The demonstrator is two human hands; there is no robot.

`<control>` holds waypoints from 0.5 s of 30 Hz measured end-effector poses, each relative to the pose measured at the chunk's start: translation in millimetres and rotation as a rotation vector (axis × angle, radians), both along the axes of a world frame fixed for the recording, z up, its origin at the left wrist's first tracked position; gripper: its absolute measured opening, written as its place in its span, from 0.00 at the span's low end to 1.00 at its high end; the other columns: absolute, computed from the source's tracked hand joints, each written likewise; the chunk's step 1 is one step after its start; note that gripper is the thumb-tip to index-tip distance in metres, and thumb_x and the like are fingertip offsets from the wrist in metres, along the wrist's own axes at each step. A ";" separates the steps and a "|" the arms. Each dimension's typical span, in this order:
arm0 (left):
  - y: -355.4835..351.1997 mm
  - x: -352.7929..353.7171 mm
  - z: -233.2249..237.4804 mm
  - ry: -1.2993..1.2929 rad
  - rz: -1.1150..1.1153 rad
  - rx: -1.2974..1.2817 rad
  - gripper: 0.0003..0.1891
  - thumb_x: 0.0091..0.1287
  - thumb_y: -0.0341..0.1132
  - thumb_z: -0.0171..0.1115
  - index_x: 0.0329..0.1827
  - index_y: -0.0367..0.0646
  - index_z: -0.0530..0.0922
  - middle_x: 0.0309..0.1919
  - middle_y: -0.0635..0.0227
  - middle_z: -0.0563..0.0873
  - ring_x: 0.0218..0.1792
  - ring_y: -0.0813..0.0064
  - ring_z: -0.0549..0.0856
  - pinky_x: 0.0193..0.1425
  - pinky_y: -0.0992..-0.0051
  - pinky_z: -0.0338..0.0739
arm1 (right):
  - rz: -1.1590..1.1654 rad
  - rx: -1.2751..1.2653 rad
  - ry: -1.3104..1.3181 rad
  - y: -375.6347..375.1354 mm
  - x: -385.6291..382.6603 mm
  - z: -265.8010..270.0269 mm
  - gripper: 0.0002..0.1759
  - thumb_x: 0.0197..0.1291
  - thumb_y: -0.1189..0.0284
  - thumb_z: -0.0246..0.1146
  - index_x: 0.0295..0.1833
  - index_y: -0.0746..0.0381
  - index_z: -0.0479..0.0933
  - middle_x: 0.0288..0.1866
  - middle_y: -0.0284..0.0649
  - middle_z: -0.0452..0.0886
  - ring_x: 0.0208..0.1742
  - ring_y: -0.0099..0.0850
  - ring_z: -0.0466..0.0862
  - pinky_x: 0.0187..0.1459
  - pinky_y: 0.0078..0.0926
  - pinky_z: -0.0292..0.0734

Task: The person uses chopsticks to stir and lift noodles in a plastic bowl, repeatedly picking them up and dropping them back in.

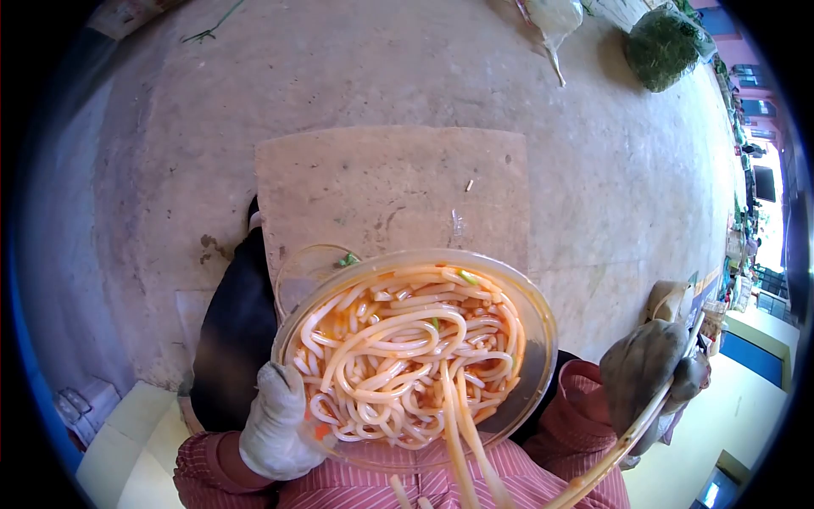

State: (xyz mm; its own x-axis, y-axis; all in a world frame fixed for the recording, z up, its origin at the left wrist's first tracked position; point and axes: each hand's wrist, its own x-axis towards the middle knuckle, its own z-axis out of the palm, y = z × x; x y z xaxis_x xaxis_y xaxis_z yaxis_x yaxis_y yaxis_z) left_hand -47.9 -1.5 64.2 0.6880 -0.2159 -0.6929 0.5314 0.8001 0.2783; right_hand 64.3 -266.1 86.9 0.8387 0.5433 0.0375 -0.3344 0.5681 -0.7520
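A round clear plastic bowl (543, 339) full of thick noodles (398, 348) in reddish sauce is held close to the body. My left hand (280, 424), in a pale glove, grips the bowl's left side. At the right, my right hand (649, 373), in a soiled grey glove, is closed around a pair of chopsticks (623, 445) that slant down to the bottom edge. Several noodle strands stretch from the bowl down past the frame's lower edge; the chopstick tips are not visible.
A low board or tabletop (390, 178) lies just beyond the bowl, with a round clear lid (292, 263) partly behind it. Plastic bags (555, 21) and a bagged green bundle (666, 51) rest on the concrete floor (203, 127). A shoe-like item (670, 299) is at right.
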 end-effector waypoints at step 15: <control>-1.4 2.6 -0.7 -0.017 0.071 -0.063 0.43 0.53 0.60 0.57 0.65 0.45 0.53 0.61 0.65 0.65 0.60 0.64 0.67 0.63 0.61 0.63 | -0.633 -0.964 -0.482 -16.2 1.7 -17.3 0.14 0.61 0.69 0.48 0.23 0.63 0.63 0.17 0.35 0.67 0.14 0.21 0.65 0.17 0.14 0.61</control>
